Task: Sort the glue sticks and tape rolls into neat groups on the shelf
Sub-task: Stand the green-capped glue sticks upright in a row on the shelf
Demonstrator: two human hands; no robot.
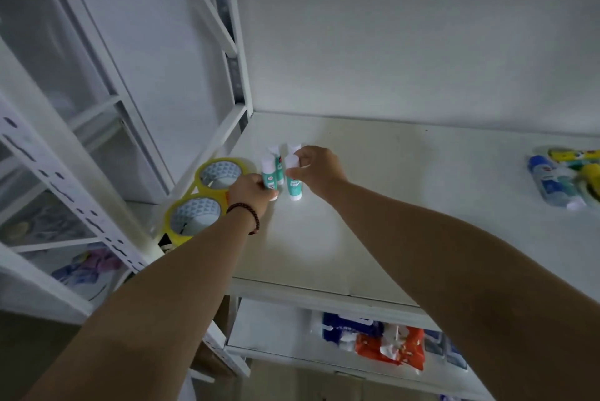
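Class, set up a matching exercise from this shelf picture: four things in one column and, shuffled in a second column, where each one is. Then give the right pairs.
Things
1. tape rolls
2. teal glue sticks
3. blue and yellow pile
4. orange and blue packets

Places
A. far right of the shelf
B. on the lower shelf
C. at the left edge, lying flat side by side
D. standing between the left hand and right hand

Pairs: 1-C, 2-D, 3-A, 4-B
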